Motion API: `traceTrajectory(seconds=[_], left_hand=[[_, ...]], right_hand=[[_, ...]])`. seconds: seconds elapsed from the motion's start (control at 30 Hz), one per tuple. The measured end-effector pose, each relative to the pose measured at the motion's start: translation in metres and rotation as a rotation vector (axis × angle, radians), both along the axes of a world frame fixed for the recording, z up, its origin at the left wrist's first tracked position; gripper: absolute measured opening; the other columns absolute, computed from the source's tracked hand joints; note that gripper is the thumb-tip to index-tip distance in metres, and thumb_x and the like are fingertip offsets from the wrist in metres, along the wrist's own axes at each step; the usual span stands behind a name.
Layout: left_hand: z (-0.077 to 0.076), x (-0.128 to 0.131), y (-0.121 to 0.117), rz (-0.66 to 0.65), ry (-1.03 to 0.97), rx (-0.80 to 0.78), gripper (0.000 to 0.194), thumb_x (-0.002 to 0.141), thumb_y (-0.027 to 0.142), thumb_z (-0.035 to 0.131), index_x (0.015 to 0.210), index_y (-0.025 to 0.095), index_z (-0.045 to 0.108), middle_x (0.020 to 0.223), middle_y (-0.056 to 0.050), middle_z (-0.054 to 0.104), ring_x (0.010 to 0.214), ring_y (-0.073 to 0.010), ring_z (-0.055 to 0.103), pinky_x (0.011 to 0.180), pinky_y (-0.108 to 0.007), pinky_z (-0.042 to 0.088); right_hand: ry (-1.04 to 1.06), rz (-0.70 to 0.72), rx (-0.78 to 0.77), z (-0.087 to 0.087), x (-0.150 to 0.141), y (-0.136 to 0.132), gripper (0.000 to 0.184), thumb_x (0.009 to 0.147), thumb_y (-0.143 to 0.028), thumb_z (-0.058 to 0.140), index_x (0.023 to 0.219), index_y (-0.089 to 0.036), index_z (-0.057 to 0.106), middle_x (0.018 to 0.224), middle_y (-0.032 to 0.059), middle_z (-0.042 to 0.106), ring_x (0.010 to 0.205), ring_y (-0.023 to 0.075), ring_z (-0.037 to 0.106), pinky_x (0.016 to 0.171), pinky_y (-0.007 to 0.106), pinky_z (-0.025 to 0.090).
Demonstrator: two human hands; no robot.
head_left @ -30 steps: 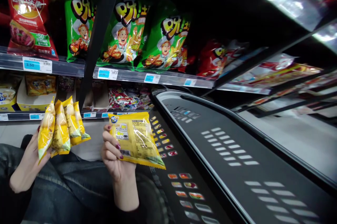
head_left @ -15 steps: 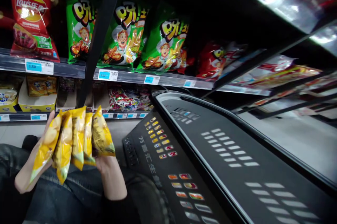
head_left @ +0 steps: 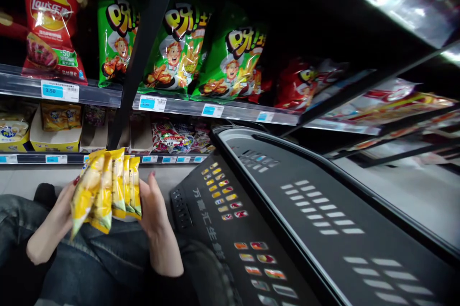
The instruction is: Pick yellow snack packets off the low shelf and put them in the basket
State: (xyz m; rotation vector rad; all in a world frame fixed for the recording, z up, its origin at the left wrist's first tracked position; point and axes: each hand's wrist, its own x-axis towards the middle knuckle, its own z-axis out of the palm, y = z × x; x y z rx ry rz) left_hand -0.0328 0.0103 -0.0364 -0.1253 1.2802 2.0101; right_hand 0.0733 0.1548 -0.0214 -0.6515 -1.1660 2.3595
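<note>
Several small yellow snack bags [head_left: 118,186] stand side by side as a bundle between my two hands, above my lap. My left hand [head_left: 62,211] grips the bundle from the left, its fingers partly hidden behind the bags. On the other side, my right hand [head_left: 154,205] presses its palm against the outermost bag, with the thumb pointing up and the other fingers hidden underneath. Just right of my right hand stands a dark grey shopping basket [head_left: 196,200] with slotted sides; coloured packages show through some slots.
Ahead, an upper shelf holds a red chip bag [head_left: 53,28] and green snack bags [head_left: 176,52]. Below it sit open display boxes [head_left: 55,138] and small colourful packets [head_left: 172,135]. A dark upright post [head_left: 143,47] crosses in front of the shelves.
The bundle has been squeezed straighter: the rightmost bag, tilted outward before, now lines up with the others. My right hand has risen along its side. The view has shifted slightly.
</note>
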Motion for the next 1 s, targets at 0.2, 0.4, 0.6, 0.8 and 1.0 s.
traceTrajectory(seconds=[0.2,0.4,0.6,0.8,1.0], left_hand=[[-0.004,0.008,0.025,-0.016,0.195,-0.018,0.061,0.057,0.045,0.075,0.107,0.015,0.06,0.108,-0.008,0.067,0.108,-0.0271,0.056,0.084,-0.027,0.049],[-0.006,0.011,0.022,-0.047,0.157,-0.041,0.062,0.059,0.04,0.074,0.113,0.02,0.05,0.108,-0.006,0.066,0.103,-0.0241,0.059,0.076,-0.024,0.051],[-0.016,-0.002,0.022,-0.068,0.095,-0.133,0.055,0.06,0.027,0.075,0.106,0.021,0.047,0.103,-0.006,0.065,0.09,-0.0205,0.064,0.069,-0.024,0.052],[-0.017,-0.003,0.026,-0.03,0.119,-0.152,0.053,0.063,0.023,0.075,0.108,0.021,0.046,0.103,-0.007,0.066,0.087,-0.0191,0.065,0.07,-0.025,0.053],[-0.016,-0.009,0.021,-0.054,-0.091,0.003,0.048,0.065,0.016,0.069,0.11,0.018,0.055,0.094,-0.007,0.071,0.084,-0.0231,0.067,0.068,-0.028,0.055]], right_hand=[[0.022,0.111,0.035,-0.002,0.003,-0.006,0.051,0.055,-0.041,0.078,0.099,-0.022,0.06,0.105,0.0031,0.066,0.099,0.0217,0.059,0.088,0.031,0.044],[0.04,0.15,0.037,-0.012,-0.007,-0.015,0.051,0.057,-0.051,0.074,0.096,-0.021,0.062,0.105,0.0051,0.066,0.102,0.0255,0.059,0.091,0.036,0.043],[0.05,0.202,-0.008,-0.013,-0.008,-0.019,0.056,0.058,-0.05,0.075,0.102,-0.019,0.061,0.112,0.0067,0.064,0.109,0.0254,0.055,0.099,0.039,0.037],[-0.107,0.128,-0.171,-0.014,-0.017,-0.022,0.046,0.052,-0.027,0.078,0.094,-0.014,0.064,0.094,0.0073,0.071,0.087,0.0262,0.066,0.088,0.04,0.047],[-0.061,0.139,-0.133,-0.013,-0.013,-0.016,0.037,0.057,-0.031,0.074,0.09,-0.016,0.066,0.09,0.0055,0.072,0.085,0.0242,0.067,0.085,0.038,0.048]])
